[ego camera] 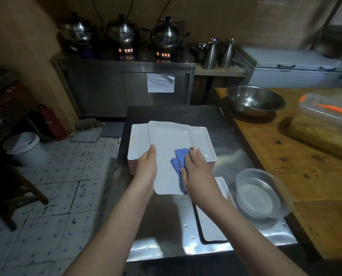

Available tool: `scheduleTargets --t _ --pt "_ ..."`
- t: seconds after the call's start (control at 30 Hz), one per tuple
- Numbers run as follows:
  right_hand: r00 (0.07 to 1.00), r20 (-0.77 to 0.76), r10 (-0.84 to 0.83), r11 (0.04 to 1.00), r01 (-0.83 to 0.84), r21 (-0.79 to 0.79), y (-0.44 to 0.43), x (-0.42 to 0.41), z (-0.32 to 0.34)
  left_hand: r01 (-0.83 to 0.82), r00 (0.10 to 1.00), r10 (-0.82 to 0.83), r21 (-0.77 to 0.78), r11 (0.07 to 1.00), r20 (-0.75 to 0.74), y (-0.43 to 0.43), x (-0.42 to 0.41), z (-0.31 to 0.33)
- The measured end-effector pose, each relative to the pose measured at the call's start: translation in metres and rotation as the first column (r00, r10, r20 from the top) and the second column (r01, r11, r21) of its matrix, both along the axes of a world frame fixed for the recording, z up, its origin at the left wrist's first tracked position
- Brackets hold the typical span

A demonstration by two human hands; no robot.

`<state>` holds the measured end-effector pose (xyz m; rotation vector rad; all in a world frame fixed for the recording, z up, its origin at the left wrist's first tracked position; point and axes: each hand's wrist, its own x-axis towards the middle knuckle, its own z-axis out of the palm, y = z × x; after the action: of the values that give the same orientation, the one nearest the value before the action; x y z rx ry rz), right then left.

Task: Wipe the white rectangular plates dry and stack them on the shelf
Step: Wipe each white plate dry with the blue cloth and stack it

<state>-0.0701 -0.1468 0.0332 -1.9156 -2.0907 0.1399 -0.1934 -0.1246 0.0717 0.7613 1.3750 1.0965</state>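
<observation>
Left hand [146, 168] and right hand [196, 172] work a white rectangular plate [170, 140] above the steel table [231, 140].
The left grips the plate's left edge, thumb on top; the right, fingers flat, presses a blue cloth [178, 162] onto it. The plate hangs over a stack of white plates [138, 140].
</observation>
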Motion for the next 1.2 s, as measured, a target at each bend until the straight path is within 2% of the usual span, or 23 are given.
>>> scheduleTargets --t 0.1,0.2,0.37,0.53,0.63,0.73,0.83,0.93,1.0,1.07,1.2 --pt "0.994 0.104 -0.024 1.000 0.026 -0.012 0.014 0.008 0.005 0.034 0.999 -0.034 0.025 0.999 0.000 -0.004 0.009 -0.001" --pt "0.997 0.050 -0.056 0.998 0.054 0.043 0.019 0.021 0.016 0.043 0.999 -0.044 0.018 0.999 0.020 -0.006 0.015 -0.003" --pt "0.991 0.108 0.078 0.995 -0.071 -0.072 -0.004 0.016 0.005 -0.016 1.000 0.016 -0.003 1.000 0.006 0.001 0.012 -0.005" --pt "0.970 -0.111 0.215 0.959 -0.231 -0.164 -0.017 0.005 -0.006 0.059 0.996 -0.063 -0.063 0.996 -0.070 -0.003 0.020 -0.014" --pt "0.984 -0.039 0.177 0.972 -0.180 -0.150 0.000 0.008 0.001 0.103 0.993 -0.106 -0.053 0.993 -0.059 -0.008 0.029 -0.012" --pt "0.996 0.054 0.069 0.991 -0.062 -0.119 0.016 0.026 0.014 0.083 0.996 -0.082 -0.034 0.996 0.029 -0.009 0.032 -0.006" --pt "0.993 0.116 0.004 0.997 0.005 -0.075 0.013 0.033 0.021 0.071 0.996 -0.068 -0.043 0.997 0.051 -0.010 0.027 -0.003" --pt "0.984 0.168 0.062 0.998 -0.060 -0.014 -0.011 0.025 0.018 0.014 0.999 -0.013 -0.024 1.000 0.050 -0.007 0.022 -0.002" --pt "0.978 0.120 0.168 0.985 -0.163 -0.054 -0.025 0.015 0.013 -0.006 0.999 0.006 -0.004 1.000 0.035 -0.006 0.019 -0.002" --pt "0.978 0.040 0.206 0.975 -0.201 -0.094 -0.024 0.008 0.010 0.003 1.000 -0.003 0.005 1.000 0.008 -0.007 0.018 -0.002" --pt "0.990 0.114 0.086 0.992 -0.076 -0.097 0.001 0.015 0.012 0.007 0.999 -0.007 -0.005 1.000 0.037 -0.010 0.017 -0.006"
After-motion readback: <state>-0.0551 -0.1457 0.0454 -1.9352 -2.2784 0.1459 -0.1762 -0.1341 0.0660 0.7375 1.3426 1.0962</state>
